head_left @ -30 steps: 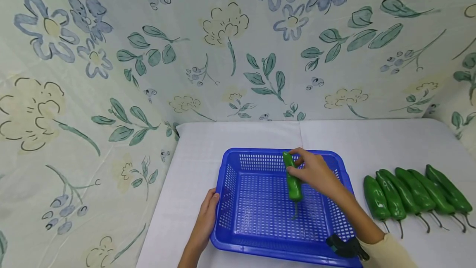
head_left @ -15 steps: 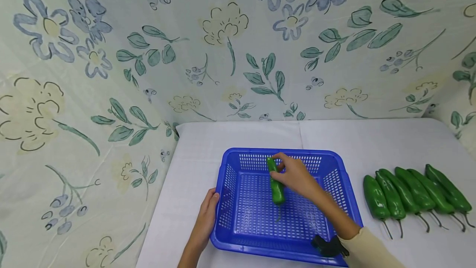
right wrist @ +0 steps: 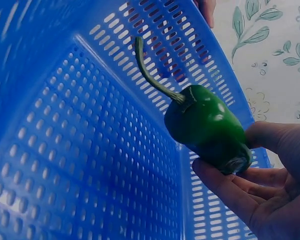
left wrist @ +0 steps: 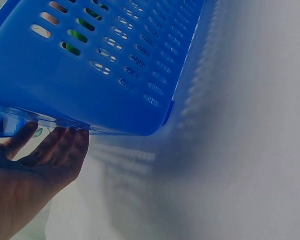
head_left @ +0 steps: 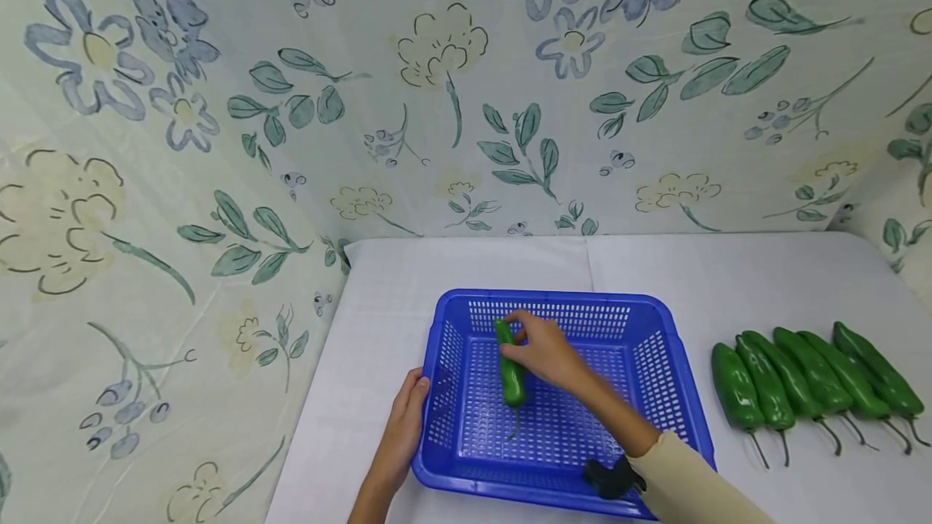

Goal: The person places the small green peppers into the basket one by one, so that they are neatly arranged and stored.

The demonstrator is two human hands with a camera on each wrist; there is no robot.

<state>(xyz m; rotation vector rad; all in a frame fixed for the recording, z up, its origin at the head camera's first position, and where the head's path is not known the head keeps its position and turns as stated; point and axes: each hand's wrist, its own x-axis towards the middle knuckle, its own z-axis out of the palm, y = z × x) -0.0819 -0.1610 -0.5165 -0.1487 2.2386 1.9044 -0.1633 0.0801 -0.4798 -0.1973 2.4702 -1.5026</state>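
Observation:
A blue plastic basket (head_left: pixel 553 492) with perforated walls stands on the white-covered table. My left hand (head_left: pixel 399 427) grips its left side at the rim; in the left wrist view, the fingers (left wrist: pixel 72 152) touch the outer wall. Above the basket floor, toward its left side, my right hand (head_left: pixel 549 356) pinches a long green pepper (head_left: pixel 513 382) between thumb and fingers. In the right wrist view, the pepper (right wrist: pixel 205 122) has its curved stem pointing away from the hand, and the fingers cover its other end.
Several more green peppers (head_left: pixel 811 378) lie in a row right of the basket, stems toward the near edge. A dark strap piece (head_left: pixel 612 477) hangs by the right wrist. Floral cloth (head_left: pixel 437 128) rises behind and left of the table (head_left: pixel 408 265).
My right hand has moved left with the pepper, from the basket's right half to its left half, and slightly nearer. The left hand and the basket stay put.

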